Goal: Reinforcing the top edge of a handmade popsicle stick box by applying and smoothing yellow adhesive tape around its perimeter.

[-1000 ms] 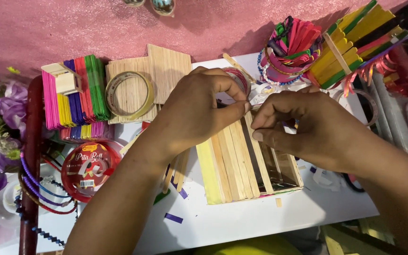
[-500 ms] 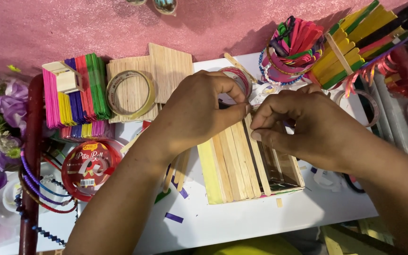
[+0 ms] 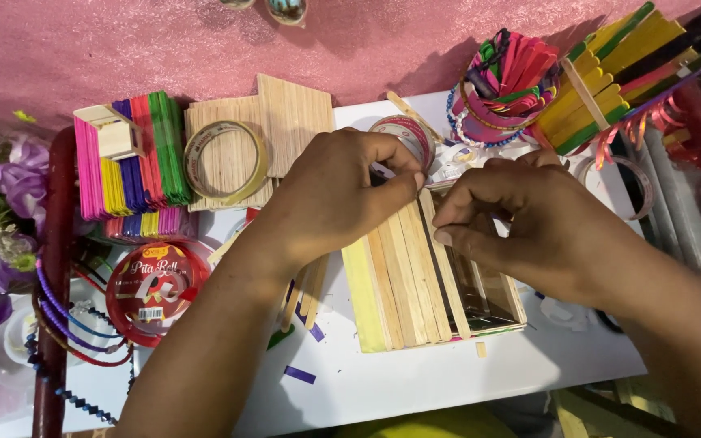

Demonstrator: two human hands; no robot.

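— What is seen at the centre of the frame, and has anything been changed since half a second ago?

— A white board (image 3: pixel 415 381) is spread across the lower middle, and on it a small box of plain wooden craft sticks (image 3: pixel 415 280) is found, just right of centre. Its place on the board has not been altered. The left hand (image 3: pixel 334 199) is laid over the box's upper left corner, fingers curled and pinched at the top edge of the sticks. The right hand (image 3: pixel 529 223) is closed in a pinch on the upper right edge of the same box. What, if anything, is gripped between the fingertips cannot be told. Both hands have been kept almost where they were; only a slight shift is noted.

— And around it?

— In the upper left, stacks of coloured sticks (image 3: pixel 135 162) are ranged, with a flat wooden panel (image 3: pixel 273 130) beside them and a tape ring (image 3: pixel 225 162) laid on it. A red round tape spool (image 3: pixel 156 284) is seen at the lower left. A bundle of coloured sticks (image 3: pixel 618 69) is placed at the upper right. None of these has been moved.
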